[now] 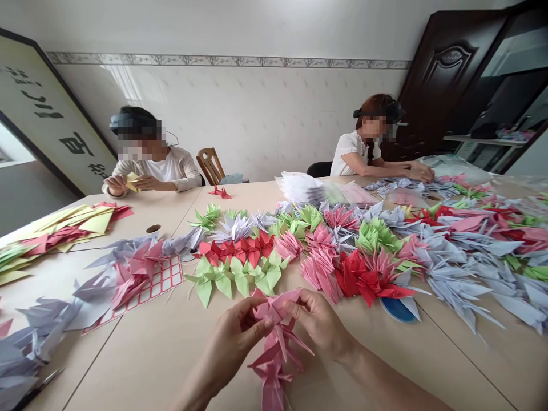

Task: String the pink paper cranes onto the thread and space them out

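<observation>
A broad tan table (145, 348) fills the view. Two people work along its far side: the left person (184, 162) holds a yellow paper (132, 181); the right person (349, 157) reaches into pale paper shapes.

A deep heap (454, 274) of folded paper, mostly lilac, pink, green and red, covers the right half, apparently gathered by colour so that each bunch stays together. In the middle, a red row (237, 249) lies behind a green row (235, 277), the pieces side by side, perhaps to keep each line in order.

At the near edge, centre, the wearer's two hands meet. The left hand (233, 339) pinches a pink crane (274, 309) between thumb and fingers; the right hand (323, 325) closes thumb and forefinger on its opposite edge. Gripping from both sides probably steadies the thin paper. Below it hang more pink folds (274, 365), reaching toward the wearer. Whether a thread joins them, I cannot tell.
</observation>
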`<state>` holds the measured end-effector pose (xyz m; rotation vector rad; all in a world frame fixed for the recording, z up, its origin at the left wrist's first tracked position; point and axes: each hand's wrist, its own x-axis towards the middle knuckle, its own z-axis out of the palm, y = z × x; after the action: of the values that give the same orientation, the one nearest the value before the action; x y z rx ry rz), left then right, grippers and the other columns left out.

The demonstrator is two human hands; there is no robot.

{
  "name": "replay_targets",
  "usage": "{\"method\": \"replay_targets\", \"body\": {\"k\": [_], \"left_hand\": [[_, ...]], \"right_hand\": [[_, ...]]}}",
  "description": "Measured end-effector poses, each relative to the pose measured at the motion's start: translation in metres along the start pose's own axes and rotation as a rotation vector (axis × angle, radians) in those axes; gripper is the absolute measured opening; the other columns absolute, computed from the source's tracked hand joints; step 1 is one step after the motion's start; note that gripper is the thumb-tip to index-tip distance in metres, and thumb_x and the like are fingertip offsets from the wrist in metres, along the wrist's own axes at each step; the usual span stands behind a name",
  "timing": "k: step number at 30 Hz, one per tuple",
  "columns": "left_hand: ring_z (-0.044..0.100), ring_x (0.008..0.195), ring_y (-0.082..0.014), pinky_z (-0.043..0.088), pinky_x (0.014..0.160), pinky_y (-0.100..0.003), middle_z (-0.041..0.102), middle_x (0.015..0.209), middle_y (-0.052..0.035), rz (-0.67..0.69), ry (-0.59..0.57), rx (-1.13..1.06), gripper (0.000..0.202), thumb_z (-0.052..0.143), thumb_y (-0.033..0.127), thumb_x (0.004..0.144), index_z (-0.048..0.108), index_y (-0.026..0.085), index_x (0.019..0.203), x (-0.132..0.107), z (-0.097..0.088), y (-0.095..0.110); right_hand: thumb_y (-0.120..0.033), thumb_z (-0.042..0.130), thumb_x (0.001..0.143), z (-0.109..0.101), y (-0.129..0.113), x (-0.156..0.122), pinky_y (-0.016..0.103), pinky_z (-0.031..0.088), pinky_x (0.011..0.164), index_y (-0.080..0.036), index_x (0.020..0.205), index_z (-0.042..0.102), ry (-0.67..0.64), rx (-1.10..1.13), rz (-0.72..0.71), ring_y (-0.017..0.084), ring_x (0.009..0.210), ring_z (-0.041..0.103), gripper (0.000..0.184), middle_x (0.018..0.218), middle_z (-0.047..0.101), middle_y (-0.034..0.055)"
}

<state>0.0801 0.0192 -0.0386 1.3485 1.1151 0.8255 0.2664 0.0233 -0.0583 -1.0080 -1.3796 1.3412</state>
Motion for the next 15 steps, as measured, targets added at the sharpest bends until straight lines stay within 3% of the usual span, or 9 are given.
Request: {"method": "replay_targets", "body": {"k": [5,8,15], "left_hand": [[0.056,0.069,-0.0169,0.043,0.061,-0.025,0.063,0.073,-0.0036,0.020,0.054,-0.001,0.042,0.072,0.047,0.071,0.069,0.015,0.098,0.002,0.005,-0.003],[0.055,0.073,-0.0171,0.044,0.065,-0.026,0.062,0.077,-0.0036,0.043,0.050,-0.019,0.042,0.073,0.046,0.071,0.067,0.016,0.100,0.002,0.008,-0.007],[0.051,0.064,-0.0135,0.040,0.061,-0.025,0.054,0.066,0.0027,0.062,0.031,-0.051,0.043,0.066,0.043,0.078,0.056,0.017,0.111,0.002,0.010,-0.009]], "right_hand": [[-0.046,0.064,0.083,0.002,-0.010,-0.004,0.028,0.049,0.076,-0.016,0.091,0.071,-0.042,-0.107,-0.027,0.020,0.086,0.063,0.031,0.085,0.068,0.0049],[-0.046,0.065,0.083,0.003,-0.012,-0.004,0.026,0.046,0.072,-0.017,0.079,0.071,-0.061,-0.261,-0.068,0.018,0.080,0.060,0.030,0.080,0.064,0.0034],[-0.048,0.053,0.091,0.004,-0.007,-0.003,0.028,0.044,0.076,-0.018,0.074,0.069,-0.035,-0.388,-0.141,0.018,0.081,0.058,0.038,0.081,0.063,0.0049]]}}
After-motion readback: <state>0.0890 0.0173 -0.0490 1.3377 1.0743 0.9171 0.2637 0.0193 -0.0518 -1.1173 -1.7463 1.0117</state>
